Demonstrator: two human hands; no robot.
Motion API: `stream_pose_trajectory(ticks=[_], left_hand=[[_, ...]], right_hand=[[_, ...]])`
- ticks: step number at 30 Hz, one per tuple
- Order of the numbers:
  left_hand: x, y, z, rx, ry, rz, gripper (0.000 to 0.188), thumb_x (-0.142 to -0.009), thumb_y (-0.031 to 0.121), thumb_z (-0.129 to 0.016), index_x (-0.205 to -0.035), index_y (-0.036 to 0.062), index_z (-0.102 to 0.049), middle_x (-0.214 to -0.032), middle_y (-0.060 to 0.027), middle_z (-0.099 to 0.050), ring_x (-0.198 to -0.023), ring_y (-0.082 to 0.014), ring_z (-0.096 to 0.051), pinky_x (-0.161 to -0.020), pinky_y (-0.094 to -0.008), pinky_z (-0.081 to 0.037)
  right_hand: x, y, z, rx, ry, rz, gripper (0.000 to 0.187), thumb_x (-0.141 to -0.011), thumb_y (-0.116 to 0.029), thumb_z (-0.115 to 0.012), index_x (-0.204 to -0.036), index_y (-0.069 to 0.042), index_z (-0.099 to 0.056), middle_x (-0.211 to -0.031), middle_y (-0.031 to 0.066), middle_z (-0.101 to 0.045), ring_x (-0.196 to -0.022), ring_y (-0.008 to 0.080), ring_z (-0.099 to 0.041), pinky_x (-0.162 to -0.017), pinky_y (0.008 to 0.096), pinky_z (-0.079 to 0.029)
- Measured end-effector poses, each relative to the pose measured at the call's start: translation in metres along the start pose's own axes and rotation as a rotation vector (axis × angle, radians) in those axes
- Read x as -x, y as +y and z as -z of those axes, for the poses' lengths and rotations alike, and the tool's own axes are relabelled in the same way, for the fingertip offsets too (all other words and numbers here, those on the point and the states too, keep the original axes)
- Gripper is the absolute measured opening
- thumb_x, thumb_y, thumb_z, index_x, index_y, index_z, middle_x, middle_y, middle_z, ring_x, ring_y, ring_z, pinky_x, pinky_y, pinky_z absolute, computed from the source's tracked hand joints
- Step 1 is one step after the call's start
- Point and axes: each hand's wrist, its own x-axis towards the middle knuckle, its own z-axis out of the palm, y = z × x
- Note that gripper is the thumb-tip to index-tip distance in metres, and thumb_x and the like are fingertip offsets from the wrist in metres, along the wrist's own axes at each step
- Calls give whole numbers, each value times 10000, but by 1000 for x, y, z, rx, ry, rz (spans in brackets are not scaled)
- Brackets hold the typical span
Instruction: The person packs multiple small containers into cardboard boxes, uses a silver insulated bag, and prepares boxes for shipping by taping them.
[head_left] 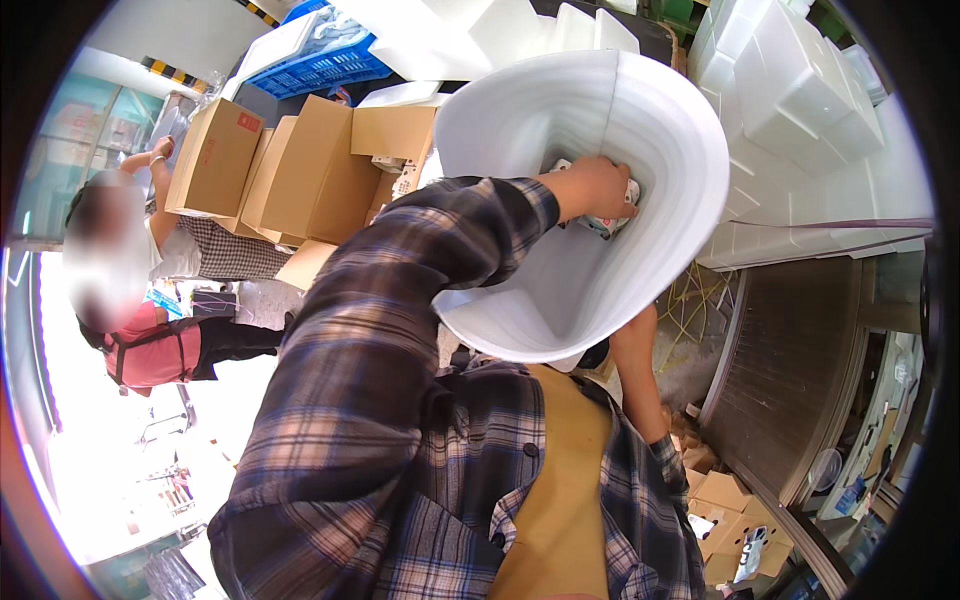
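Note:
A large white foam liner (690, 150), rounded and open at the top, stands before me with its mouth facing up. My left hand (598, 188) reaches down inside it, fingers curled over a small white printed package (603, 226) low in the liner. Part of that package lies under the fingers, and another bit of printed packaging shows beside the wrist. On the right, only the wrist and the edge of my right hand (634, 330) show by the liner's outer wall. Its fingers are hidden behind the liner.
Open cardboard boxes (305, 170) stand at the left, with a blue crate (315, 70) behind them. White foam boxes (800, 90) are stacked at the right, above a dark brown panel (785, 360). Another person (150, 340) works at the far left. Cartons (735, 510) lie at lower right.

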Motion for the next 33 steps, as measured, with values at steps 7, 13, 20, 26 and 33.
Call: stream_pose_trajectory(ticks=[7,13,20,26,33], left_hand=[[60,-2,20,22,60,-166,821,-762,364,-832,-1377,-47,-475,-1333,-303,-524,-1068,-399,-665,-891,-453,-555],[47,-22,-46,-163,254,-270,581,-803,105,-701,-1311,-98,-506,-1227,-279,-524,-885,-348,-694,-681,-401,-592],[58,-18,-19,-4,203,-386,626,-820,151,-730,-1367,-37,-492,-1343,-269,-513,-1016,-396,-681,-826,-459,-575],[264,-134,171,877,122,-294,435,-936,298,-714,-1260,17,-643,-1159,-129,-705,-919,-221,-689,-809,-347,-552],[271,-267,-23,156,-155,459,843,-774,486,-805,-1343,-60,-507,-1119,-288,-690,-1045,-441,-664,-932,-492,-518]], right_hand=[[3,-3,-4,-147,-9,-108,796,-921,-86,-697,-1584,-23,-260,-738,25,-564,-611,88,-550,-516,239,-448],[2,0,-4,-163,-29,-108,790,-934,-67,-681,-1582,7,-235,-841,41,-631,-703,77,-574,-610,215,-453],[3,15,1,-58,-18,12,709,-947,-4,-626,-1560,7,-270,-1226,141,-630,-1066,180,-629,-877,285,-510],[8,12,13,111,38,49,575,-940,-55,-634,-1464,17,-406,-1244,147,-634,-1126,221,-624,-967,337,-493],[24,11,24,141,63,-22,581,-945,-93,-637,-1467,12,-405,-1225,150,-650,-1106,216,-638,-953,330,-499]])
